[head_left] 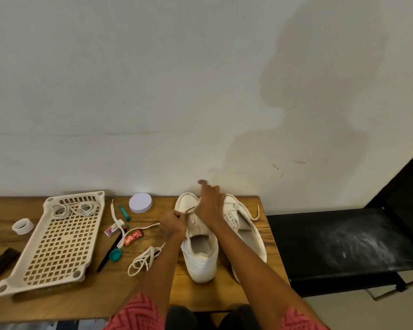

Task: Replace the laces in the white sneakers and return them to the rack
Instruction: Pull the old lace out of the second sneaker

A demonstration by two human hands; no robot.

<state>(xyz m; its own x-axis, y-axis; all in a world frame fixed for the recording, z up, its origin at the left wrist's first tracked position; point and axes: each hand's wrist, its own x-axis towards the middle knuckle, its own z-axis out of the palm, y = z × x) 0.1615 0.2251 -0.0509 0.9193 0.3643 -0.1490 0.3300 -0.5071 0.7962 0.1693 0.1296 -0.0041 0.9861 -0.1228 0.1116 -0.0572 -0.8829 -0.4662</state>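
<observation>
Two white sneakers stand side by side on the wooden table, toes toward the wall. My left hand [173,222] pinches a bit of lace at the left sneaker's [202,253] eyelets. My right hand [210,203] hovers over that shoe's front with fingers spread, and a thin lace end runs beneath it; I cannot tell whether it holds the lace. The right sneaker [246,227] leans beside it with a loose lace end [256,211] sticking out. A loose white lace [143,259] lies coiled left of the shoes. Another flat lace [119,225] lies across small items.
A cream perforated plastic rack [55,244] lies at the left with coiled laces [74,209] in its far end. Also on the table: a white round lid [140,202], a tape roll [22,226], a teal cap [115,255], a black pen [107,254] and small packets. A black bench [339,244] stands at the right.
</observation>
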